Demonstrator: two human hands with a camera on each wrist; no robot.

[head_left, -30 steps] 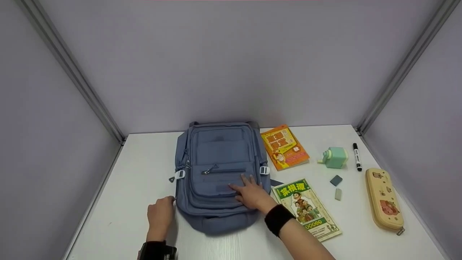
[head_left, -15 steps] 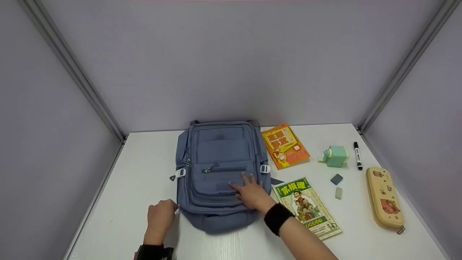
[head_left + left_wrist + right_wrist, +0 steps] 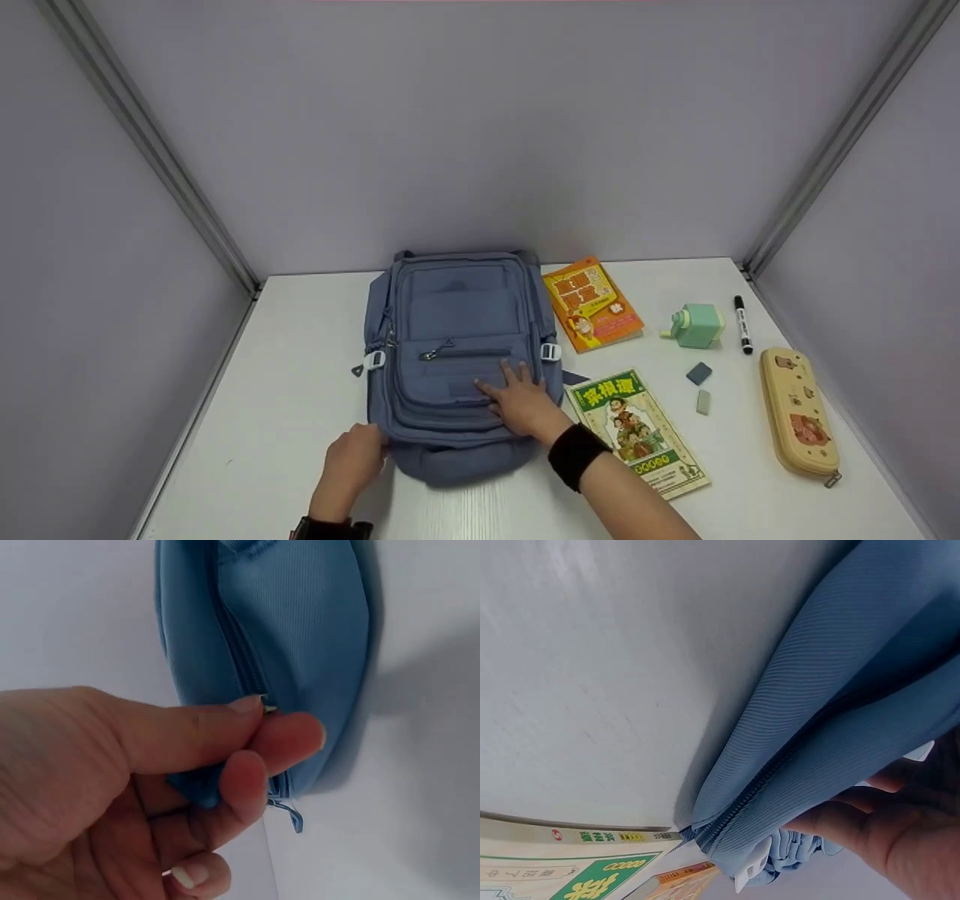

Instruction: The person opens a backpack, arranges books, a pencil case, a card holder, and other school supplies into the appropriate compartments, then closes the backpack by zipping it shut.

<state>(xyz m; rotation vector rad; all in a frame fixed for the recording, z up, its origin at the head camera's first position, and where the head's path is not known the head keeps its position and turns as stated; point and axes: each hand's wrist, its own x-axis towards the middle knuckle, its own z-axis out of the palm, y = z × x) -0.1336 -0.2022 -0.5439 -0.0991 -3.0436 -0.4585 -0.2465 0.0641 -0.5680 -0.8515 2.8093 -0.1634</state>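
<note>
A blue-grey backpack [image 3: 461, 307] lies front side up at the middle of the table. My left hand [image 3: 355, 459] is at its lower left edge. In the left wrist view the thumb and index finger pinch a zipper pull [image 3: 268, 706], largely hidden by the fingertips, on the zipper [image 3: 244, 652] along the bag's side. My right hand [image 3: 519, 403] rests on the lower right of the bag's front panel with fingers spread. Another zipper [image 3: 739, 804] runs along the bag's edge in the right wrist view, close to that hand.
Right of the bag lie an orange book [image 3: 596, 307] and a green-and-cream book [image 3: 637, 435]. Farther right are a mint-green sharpener with a crank [image 3: 697, 326], a black-and-white marker [image 3: 742, 325], a dark eraser [image 3: 699, 373], a light eraser [image 3: 703, 403] and a yellow pencil case [image 3: 801, 412].
My left hand has moved down and then right along the bag's lower left edge toward its bottom corner. The right hand has stayed in place on the front panel.
</note>
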